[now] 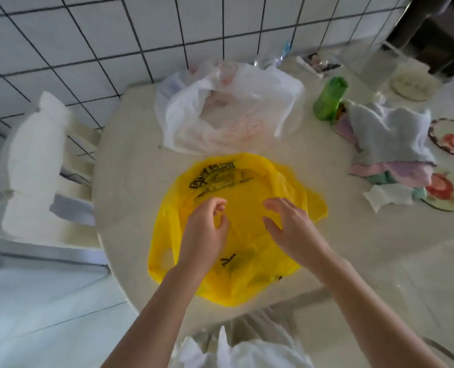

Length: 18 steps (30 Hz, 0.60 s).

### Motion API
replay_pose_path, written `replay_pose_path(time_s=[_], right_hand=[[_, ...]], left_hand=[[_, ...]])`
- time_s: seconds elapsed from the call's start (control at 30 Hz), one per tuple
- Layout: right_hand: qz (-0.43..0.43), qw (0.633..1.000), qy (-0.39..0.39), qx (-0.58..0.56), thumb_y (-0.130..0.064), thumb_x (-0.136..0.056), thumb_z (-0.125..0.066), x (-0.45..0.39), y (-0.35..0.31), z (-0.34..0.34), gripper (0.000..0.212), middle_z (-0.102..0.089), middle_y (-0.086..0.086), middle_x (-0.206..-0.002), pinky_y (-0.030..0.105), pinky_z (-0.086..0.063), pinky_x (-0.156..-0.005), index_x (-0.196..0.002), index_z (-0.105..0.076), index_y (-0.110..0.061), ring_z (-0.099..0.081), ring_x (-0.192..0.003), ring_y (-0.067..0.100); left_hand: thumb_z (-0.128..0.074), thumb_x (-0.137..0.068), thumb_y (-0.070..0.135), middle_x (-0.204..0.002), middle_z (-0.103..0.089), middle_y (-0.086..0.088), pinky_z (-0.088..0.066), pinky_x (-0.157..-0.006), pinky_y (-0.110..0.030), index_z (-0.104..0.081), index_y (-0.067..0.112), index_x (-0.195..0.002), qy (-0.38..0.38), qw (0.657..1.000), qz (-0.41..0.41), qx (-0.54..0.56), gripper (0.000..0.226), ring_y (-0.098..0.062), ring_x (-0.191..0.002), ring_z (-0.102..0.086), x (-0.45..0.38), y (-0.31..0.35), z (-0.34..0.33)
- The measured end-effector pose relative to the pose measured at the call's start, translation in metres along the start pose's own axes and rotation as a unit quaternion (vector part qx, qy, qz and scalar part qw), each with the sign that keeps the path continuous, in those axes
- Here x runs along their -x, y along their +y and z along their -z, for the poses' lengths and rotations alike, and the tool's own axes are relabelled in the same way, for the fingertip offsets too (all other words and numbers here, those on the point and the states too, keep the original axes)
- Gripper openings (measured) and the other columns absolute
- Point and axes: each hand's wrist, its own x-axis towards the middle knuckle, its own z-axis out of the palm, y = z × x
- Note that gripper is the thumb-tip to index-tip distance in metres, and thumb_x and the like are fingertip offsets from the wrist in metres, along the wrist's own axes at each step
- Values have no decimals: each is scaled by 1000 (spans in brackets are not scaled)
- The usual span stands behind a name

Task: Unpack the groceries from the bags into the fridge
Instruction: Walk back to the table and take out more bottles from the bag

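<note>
A yellow plastic bag point(236, 181) with black print lies flattened on the round white table point(130, 160), close to its near edge. My left hand point(204, 232) hovers over the bag's middle with fingers loosely curled, holding nothing. My right hand point(289, 227) is beside it over the bag's right half, fingers spread and relaxed. Behind the yellow bag sits a white plastic bag point(220, 112) with red print, its mouth open and its contents unclear.
A green bottle point(329, 99) stands at the right rear. Folded cloths point(390, 136), patterned plates point(451, 136) and a round lidded dish point(411, 86) crowd the table's right side. A white chair point(34, 166) stands left of the table against the tiled wall.
</note>
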Motion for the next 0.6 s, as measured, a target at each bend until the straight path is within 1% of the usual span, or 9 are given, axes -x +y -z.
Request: replay_pose_path(time_s=[0.07,0.13,0.23,0.3,0.37,0.43,0.5,0.53,0.6], right_hand=[[17,1000,-15,8,-25,-94,-57,-33,9,15,33,-59,2,-126,30,-44,-94,-125,-57,-14,-57,-115,20],[38,999,-31,21,-24,-93,-57,-65,16,27,33,-58,4,-127,30,-42,-93,-125,-57,-13,-57,-114,23],[74,994,-65,37,-21,-93,-57,-120,25,41,34,-57,8,-127,36,-42,-95,-126,-55,-10,-54,-115,28],[94,991,-78,47,-20,-94,-56,-157,30,49,35,-55,9,-127,37,-41,-96,-127,-53,-10,-52,-117,28],[114,989,-78,60,-19,-93,-56,-199,35,55,36,-53,9,-130,37,-38,-99,-128,-53,-9,-48,-119,29],[130,986,-74,81,-19,-93,-56,-241,38,58,38,-50,10,-133,39,-36,-102,-129,-51,-9,-45,-121,30],[141,982,-63,109,-21,-93,-57,-282,42,58,40,-48,9,-136,39,-35,-103,-131,-50,-10,-43,-123,30],[144,980,-58,124,-22,-93,-57,-302,44,58,43,-46,9,-138,40,-35,-104,-133,-48,-11,-41,-125,30],[148,975,-61,153,-27,-92,-58,-337,48,55,51,-40,9,-141,42,-34,-106,-138,-42,-11,-36,-129,32]], left_hand=[[-61,-89,7,-107,-66,-2,-44,-86,-23,-63,11,-112,-8,1000,14,-22,24,-17,-100,-61,-28,7,-11],[-60,-88,9,-108,-66,-1,-46,-90,-31,-62,13,-113,-21,998,39,-42,25,-18,-104,-60,-52,9,-20],[-58,-89,12,-114,-64,0,-45,-95,-36,-61,16,-116,-45,994,71,-64,27,-18,-111,-57,-95,6,-31],[-58,-88,11,-119,-61,-4,-38,-101,-32,-61,14,-117,-40,991,54,-115,29,-22,-118,-49,-124,1,-33],[-59,-86,12,-124,-58,-9,-31,-107,-31,-61,9,-118,-31,976,9,-213,32,-27,-125,-42,-157,-7,-33],[-57,-87,15,-135,-51,-9,-25,-113,-35,-58,8,-122,-34,957,-5,-286,35,-30,-135,-32,-192,-18,-32],[-53,-91,19,-147,-39,-7,-18,-118,-39,-53,11,-128,-40,946,-1,-322,38,-30,-145,-18,-225,-29,-30],[-51,-93,21,-151,-34,-6,-15,-119,-42,-51,13,-130,-42,942,-1,-334,38,-30,-147,-12,-240,-35,-30],[-49,-95,23,-154,-29,-6,-12,-120,-45,-49,13,-132,-44,932,-13,-359,38,-31,-149,-6,-270,-43,-32]])
